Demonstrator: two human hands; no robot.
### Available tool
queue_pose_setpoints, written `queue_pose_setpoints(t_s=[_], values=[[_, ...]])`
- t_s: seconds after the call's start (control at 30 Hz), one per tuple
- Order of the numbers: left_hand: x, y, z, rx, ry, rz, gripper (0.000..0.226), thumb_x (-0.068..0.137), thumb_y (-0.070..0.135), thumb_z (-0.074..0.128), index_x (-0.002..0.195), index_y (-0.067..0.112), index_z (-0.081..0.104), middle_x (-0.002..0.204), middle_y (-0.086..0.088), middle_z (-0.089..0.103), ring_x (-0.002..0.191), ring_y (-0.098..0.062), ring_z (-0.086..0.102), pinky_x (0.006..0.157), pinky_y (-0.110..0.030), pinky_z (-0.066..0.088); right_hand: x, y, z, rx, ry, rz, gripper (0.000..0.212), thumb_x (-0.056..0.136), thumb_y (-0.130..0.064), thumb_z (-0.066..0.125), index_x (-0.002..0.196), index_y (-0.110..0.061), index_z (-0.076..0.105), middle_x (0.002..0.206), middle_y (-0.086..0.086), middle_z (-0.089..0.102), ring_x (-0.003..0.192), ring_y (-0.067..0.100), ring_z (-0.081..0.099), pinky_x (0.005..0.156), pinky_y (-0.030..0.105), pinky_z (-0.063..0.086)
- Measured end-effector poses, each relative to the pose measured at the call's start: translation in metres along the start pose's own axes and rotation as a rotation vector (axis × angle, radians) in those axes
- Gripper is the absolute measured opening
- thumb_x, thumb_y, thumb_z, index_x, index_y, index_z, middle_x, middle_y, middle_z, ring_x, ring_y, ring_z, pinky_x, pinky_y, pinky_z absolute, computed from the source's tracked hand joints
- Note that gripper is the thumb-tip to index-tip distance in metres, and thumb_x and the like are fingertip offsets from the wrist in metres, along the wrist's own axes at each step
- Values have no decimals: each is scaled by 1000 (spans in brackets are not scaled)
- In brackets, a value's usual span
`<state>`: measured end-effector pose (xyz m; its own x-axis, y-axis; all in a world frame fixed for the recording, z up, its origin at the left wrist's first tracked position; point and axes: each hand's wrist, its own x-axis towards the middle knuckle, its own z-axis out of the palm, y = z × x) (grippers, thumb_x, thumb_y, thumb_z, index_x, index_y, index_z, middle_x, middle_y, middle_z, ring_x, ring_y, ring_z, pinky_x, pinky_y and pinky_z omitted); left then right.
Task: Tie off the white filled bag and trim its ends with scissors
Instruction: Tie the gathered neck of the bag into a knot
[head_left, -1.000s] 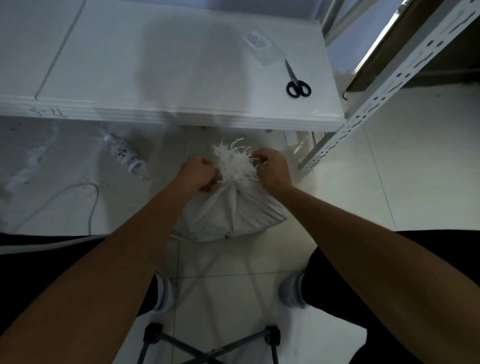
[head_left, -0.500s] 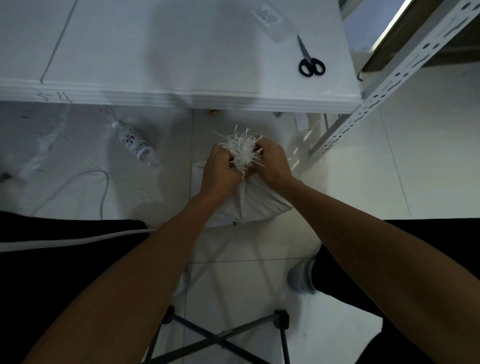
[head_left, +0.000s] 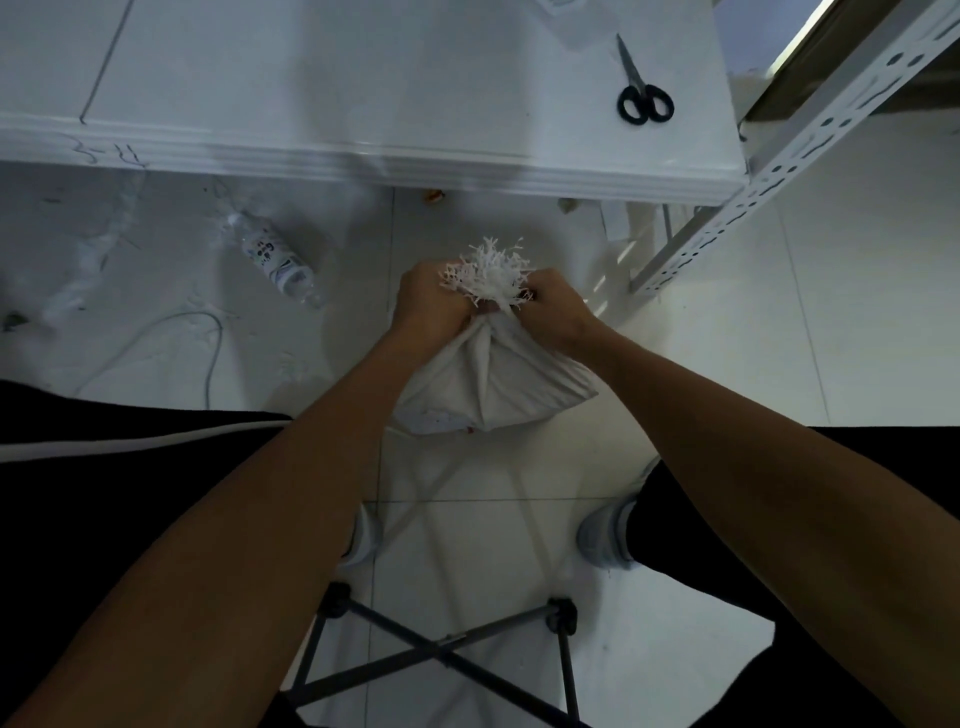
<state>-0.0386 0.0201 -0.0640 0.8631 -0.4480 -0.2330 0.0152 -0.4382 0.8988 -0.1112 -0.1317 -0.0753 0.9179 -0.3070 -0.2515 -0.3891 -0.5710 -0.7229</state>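
Observation:
The white filled bag (head_left: 493, 384) sits on the tiled floor between my feet, its cloth gathered into a neck. A tuft of frayed white ends (head_left: 488, 275) sticks up from that neck. My left hand (head_left: 428, 306) grips the neck from the left, and my right hand (head_left: 550, 312) grips it from the right, both closed tight against the tuft. Any tie at the neck is hidden by my fingers. Black-handled scissors (head_left: 641, 85) lie shut on the white table (head_left: 363, 104), far right, well beyond my hands.
A plastic bottle (head_left: 278, 257) lies on the floor to the left, near a white cable (head_left: 208, 338). A perforated metal shelf upright (head_left: 769, 171) stands at the right. Black crossed stool legs (head_left: 441, 649) are below me, with my shoes (head_left: 605, 535) beside them.
My hands have drawn closer together around the bag's neck, bunching the frayed tuft tighter. The view has shifted so the table and scissors sit higher in frame.

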Motion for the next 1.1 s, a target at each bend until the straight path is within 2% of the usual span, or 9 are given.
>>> queue_pose_setpoints(t_s=[0.13, 0.23, 0.3, 0.37, 0.47, 0.6, 0.73, 0.97, 1.1], values=[[6, 7, -9, -224, -209, -211, 29, 70, -9, 77, 98, -4, 72, 88, -17, 70, 72, -24, 66, 58, -26, 59, -11, -7, -7, 142, -129, 85, 23, 82, 6, 47, 62, -3, 55, 63, 6, 54, 59, 11, 42, 56, 24, 36], [11, 12, -14, -275, -174, -296, 18, 73, -13, 72, 88, -1, 71, 84, -17, 70, 64, -19, 70, 61, -27, 62, -11, -5, -12, 214, -261, 118, 22, 76, 0, 53, 58, -13, 51, 63, 6, 45, 60, 18, 36, 61, 36, 27], [13, 12, -16, -298, -153, -321, 15, 75, -7, 74, 85, 4, 70, 84, -13, 72, 60, -15, 70, 66, -30, 63, -9, -4, -13, 378, -363, 208, 23, 75, -9, 60, 54, -18, 57, 65, 1, 56, 65, 23, 47, 66, 40, 36], [14, 10, -17, -336, -166, -350, 19, 77, -7, 73, 91, 5, 71, 91, -14, 73, 71, -18, 72, 75, -33, 62, -7, -1, -13, 447, -468, 187, 8, 77, -13, 72, 83, -12, 76, 94, 1, 75, 94, 25, 67, 89, 39, 50], [11, 9, -18, -390, -209, -410, 21, 81, -12, 66, 92, 5, 69, 91, -13, 72, 75, -20, 71, 70, -28, 63, -14, 0, -14, 507, -606, 199, 43, 75, -8, 79, 117, -9, 68, 121, 6, 71, 115, 23, 65, 101, 35, 51], [7, 10, -23, -375, -280, -436, 26, 83, -16, 60, 102, 1, 65, 88, -14, 69, 66, -15, 71, 67, -28, 63, -14, 3, -2, 343, -372, 39, 43, 72, -6, 83, 113, -7, 71, 113, 5, 73, 98, 6, 69, 86, 20, 52], [7, 10, -33, -146, -292, -379, 29, 86, -14, 55, 95, 10, 68, 91, -10, 72, 77, -18, 70, 62, -27, 60, -16, 2, 1, 398, -265, -41, 35, 77, 4, 76, 111, 4, 69, 107, 8, 70, 82, -7, 66, 76, 9, 50], [5, 7, -38, 300, -279, -214, 11, 74, 11, 82, 82, 16, 76, 54, 15, 63, 59, -2, 55, 51, -15, 47, -14, 3, -3, 390, -300, 125, 18, 83, -10, 73, 99, -16, 74, 98, -4, 72, 86, 4, 65, 77, 19, 49], [3, 11, -37, 503, -198, -101, 21, 68, 21, 86, 87, 14, 80, 87, -4, 76, 85, -13, 70, 71, -16, 45, -14, 1, -3, 444, -283, 140, 17, 85, -8, 70, 95, -21, 72, 92, -11, 70, 82, 0, 64, 70, 13, 49]])
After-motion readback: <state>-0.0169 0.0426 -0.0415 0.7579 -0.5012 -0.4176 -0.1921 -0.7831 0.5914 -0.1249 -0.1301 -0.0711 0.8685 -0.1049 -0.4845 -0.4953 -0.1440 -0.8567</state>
